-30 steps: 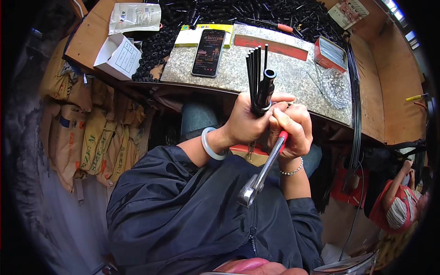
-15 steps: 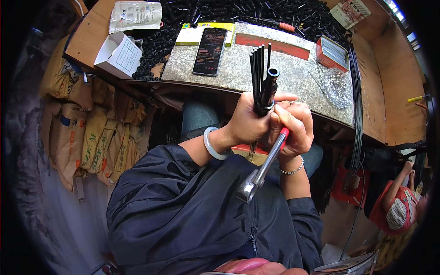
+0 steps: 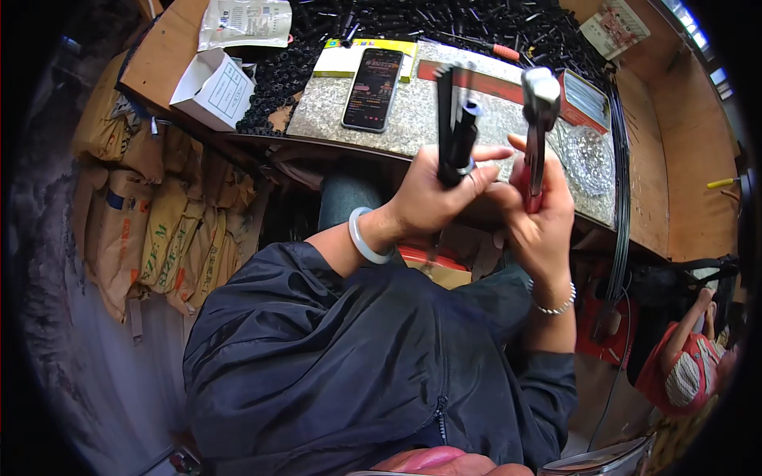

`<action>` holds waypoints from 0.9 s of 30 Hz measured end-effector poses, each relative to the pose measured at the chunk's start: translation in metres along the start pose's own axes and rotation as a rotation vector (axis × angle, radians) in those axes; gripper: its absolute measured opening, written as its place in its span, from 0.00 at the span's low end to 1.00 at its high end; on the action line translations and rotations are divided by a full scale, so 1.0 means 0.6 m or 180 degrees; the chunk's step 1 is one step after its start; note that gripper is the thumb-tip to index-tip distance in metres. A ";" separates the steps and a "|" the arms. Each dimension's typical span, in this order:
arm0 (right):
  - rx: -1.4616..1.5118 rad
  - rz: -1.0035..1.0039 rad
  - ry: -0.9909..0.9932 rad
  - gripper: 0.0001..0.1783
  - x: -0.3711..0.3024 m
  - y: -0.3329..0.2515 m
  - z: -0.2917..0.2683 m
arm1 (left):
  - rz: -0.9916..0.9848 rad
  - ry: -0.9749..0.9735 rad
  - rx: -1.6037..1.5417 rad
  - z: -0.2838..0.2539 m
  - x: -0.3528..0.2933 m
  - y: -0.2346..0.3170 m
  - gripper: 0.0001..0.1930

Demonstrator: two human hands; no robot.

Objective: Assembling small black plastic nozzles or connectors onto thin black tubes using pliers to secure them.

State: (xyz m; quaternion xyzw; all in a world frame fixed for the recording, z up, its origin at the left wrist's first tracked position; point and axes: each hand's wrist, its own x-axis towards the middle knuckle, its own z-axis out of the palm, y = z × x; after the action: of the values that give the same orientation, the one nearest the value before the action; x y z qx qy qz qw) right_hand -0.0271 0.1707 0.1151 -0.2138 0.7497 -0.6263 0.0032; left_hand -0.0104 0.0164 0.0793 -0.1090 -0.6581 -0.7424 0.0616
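My left hand point(image 3: 432, 186) is closed round a black tube point(image 3: 459, 147) with an open upper end and several thin black rods point(image 3: 444, 103) beside it. Tube and rods stand nearly upright, a little blurred. To its right, my right hand point(image 3: 546, 230) grips a pair of pliers point(image 3: 536, 147) by the red handles. The metal head of the pliers points up and away from me, apart from the tube. Both hands are in the air just in front of the speckled worktop point(image 3: 317, 119).
A phone point(image 3: 371, 91) lies on the worktop beside a yellow-green box point(image 3: 406, 59). Behind spreads a heap of black parts point(image 3: 452, 20). A white carton point(image 3: 214, 95) stands left; a red box of rods point(image 3: 586, 99) and a clear dish point(image 3: 587, 163) stand right. Another person point(image 3: 689, 357) is at far right.
My right hand has drawn away to the right from the tube, and the pliers have swung from head-down to head-up. My left hand keeps its hold on the tube and rods.
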 end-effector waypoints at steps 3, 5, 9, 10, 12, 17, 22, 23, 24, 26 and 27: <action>-0.0305 0.0516 -0.0886 0.18 -0.022 -0.013 -0.037 | -0.0288 0.0305 -0.0518 -0.021 0.003 -0.002 0.11; 0.0062 0.1021 -0.1358 0.20 -0.049 -0.011 -0.057 | -0.0209 0.0396 -0.0437 -0.016 0.004 -0.001 0.11; -0.0161 0.0995 -0.1928 0.21 -0.062 0.000 -0.069 | -0.0252 0.0311 -0.0572 -0.017 0.002 -0.010 0.11; -0.0265 0.0936 -0.1933 0.20 -0.060 0.000 -0.067 | -0.0218 0.0335 -0.0629 -0.014 0.004 -0.011 0.11; -0.0427 0.0948 -0.1957 0.19 -0.052 -0.013 -0.072 | -0.0210 0.0322 -0.0535 -0.010 0.004 -0.007 0.11; -0.0924 0.0962 -0.2045 0.14 -0.037 -0.043 -0.083 | -0.0240 0.0285 -0.0330 -0.007 0.006 -0.007 0.10; -0.0933 0.1646 -0.2076 0.13 -0.033 -0.063 -0.089 | 0.0129 0.0205 0.0398 -0.013 0.007 -0.015 0.10; -0.0637 0.1973 -0.2144 0.13 -0.035 -0.060 -0.088 | 0.0356 0.0230 0.0680 -0.015 0.008 -0.018 0.11; -0.0337 0.2296 -0.2210 0.14 -0.037 -0.054 -0.086 | 0.0352 0.0240 0.0683 -0.018 0.008 -0.019 0.11; -0.0261 0.2216 -0.2223 0.16 -0.050 -0.024 -0.082 | 0.0301 0.0082 0.0582 -0.020 0.013 -0.016 0.11; -0.0032 0.1676 -0.2046 0.17 -0.060 -0.008 -0.074 | 0.0188 0.0133 0.0247 -0.013 0.014 -0.015 0.09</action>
State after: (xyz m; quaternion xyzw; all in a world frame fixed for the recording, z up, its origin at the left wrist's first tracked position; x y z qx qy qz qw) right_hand -0.0049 0.2232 0.1197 -0.1994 0.7427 -0.5017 0.3961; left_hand -0.0214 0.0101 0.0715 -0.1104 -0.6815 -0.7163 0.1015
